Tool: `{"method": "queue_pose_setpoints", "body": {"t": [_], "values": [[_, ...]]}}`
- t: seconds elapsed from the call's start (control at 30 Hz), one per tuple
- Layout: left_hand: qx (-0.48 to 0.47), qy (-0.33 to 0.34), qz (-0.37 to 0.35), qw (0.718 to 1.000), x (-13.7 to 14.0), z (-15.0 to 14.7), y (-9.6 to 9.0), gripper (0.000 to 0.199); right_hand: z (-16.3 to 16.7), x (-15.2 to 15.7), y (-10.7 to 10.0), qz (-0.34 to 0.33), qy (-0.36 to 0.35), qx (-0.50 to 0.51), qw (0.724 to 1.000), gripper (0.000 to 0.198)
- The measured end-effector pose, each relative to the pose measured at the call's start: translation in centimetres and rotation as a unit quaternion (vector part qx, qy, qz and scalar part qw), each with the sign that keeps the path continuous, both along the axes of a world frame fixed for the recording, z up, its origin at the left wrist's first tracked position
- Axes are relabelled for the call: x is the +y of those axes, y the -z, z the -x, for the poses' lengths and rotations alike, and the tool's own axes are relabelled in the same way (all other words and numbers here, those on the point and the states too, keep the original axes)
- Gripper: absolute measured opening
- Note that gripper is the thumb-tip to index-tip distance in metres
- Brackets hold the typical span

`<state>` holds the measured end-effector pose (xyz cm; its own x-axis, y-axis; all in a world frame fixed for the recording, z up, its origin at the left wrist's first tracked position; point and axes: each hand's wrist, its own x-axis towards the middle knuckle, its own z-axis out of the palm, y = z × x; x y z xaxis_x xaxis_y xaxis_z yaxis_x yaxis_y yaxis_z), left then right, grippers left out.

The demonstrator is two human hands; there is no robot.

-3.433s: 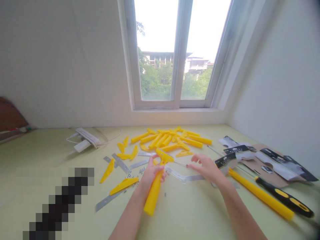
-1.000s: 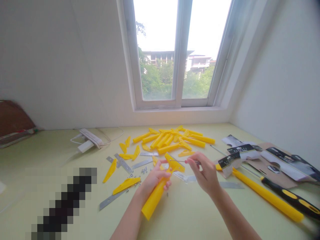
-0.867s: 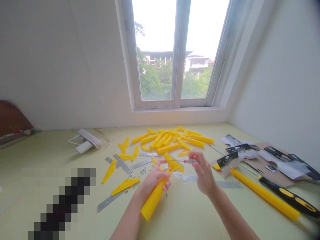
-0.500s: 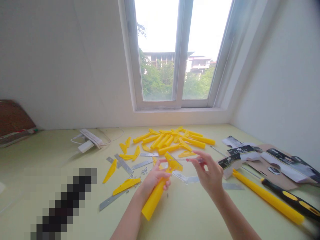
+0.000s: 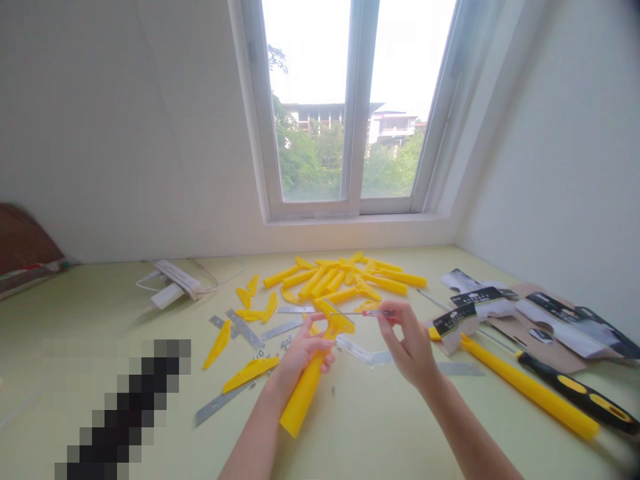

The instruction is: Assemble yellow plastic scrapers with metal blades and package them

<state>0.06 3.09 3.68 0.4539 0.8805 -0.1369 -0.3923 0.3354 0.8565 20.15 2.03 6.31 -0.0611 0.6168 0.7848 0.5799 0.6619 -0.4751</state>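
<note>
My left hand (image 5: 300, 355) is wrapped round a yellow plastic scraper (image 5: 304, 399), its handle slanting down toward me and its wide head pointing away. In my right hand (image 5: 414, 347) is a slim screwdriver (image 5: 373, 313) with a reddish handle, pinched between thumb and fingers. The shaft lies level and its tip meets the scraper's head; the screw there is too small to make out. Left of my left hand are small screws (image 5: 286, 342), yellow blade covers (image 5: 250, 375) and flat metal blades (image 5: 218, 408) on the table.
A pile of yellow scrapers (image 5: 325, 283) lies toward the window. At right are black-and-clear packages (image 5: 485, 300), a long yellow tube (image 5: 530, 387) and a black-and-yellow screwdriver (image 5: 575, 390). A white power strip (image 5: 177, 277) with cables sits at the back left.
The screwdriver has turned slightly and more of its reddish handle shows, as my right fingers have shifted on it. My left hand keeps its hold on the scraper. The view has moved slightly.
</note>
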Motion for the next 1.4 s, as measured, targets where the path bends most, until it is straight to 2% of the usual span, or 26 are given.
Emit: {"method": "queue_pose_setpoints", "body": {"t": [0.1,0.23,0.57,0.8,0.9,1.03,1.23,1.4], "values": [[0.009,-0.003,0.004,1.000,0.01,-0.04,-0.03,0.058,-0.08,-0.03,-0.23,-0.012,0.013,0.002,1.000,0.004],[0.009,0.006,-0.002,1.000,-0.06,-0.10,-0.13,0.059,-0.32,0.15,-0.28,-0.027,0.023,-0.026,0.999,0.016],[0.019,0.005,-0.006,1.000,-0.26,-0.01,-0.19,0.059,-0.33,0.12,0.15,0.050,-0.039,-0.032,0.998,0.011],[0.027,-0.021,0.001,0.999,-0.17,-0.23,-0.63,0.061,-0.10,0.18,-0.08,-0.003,-0.043,-0.033,0.999,0.001],[0.021,-0.020,0.001,1.000,-0.32,-0.19,-0.70,0.061,-0.13,0.17,-0.29,-0.027,-0.030,-0.038,0.998,0.003],[0.008,0.001,-0.006,1.000,-0.41,0.02,-0.40,0.061,-0.05,0.19,-0.22,-0.020,-0.027,-0.030,0.999,0.005],[0.006,-0.003,-0.007,1.000,-0.12,0.03,-0.02,0.060,-0.04,0.03,0.08,-0.004,-0.039,-0.028,0.999,0.014],[0.002,-0.001,-0.010,1.000,-0.23,-0.06,-0.23,0.060,-0.10,-0.09,-0.15,-0.026,-0.017,-0.029,0.999,0.012]]}}
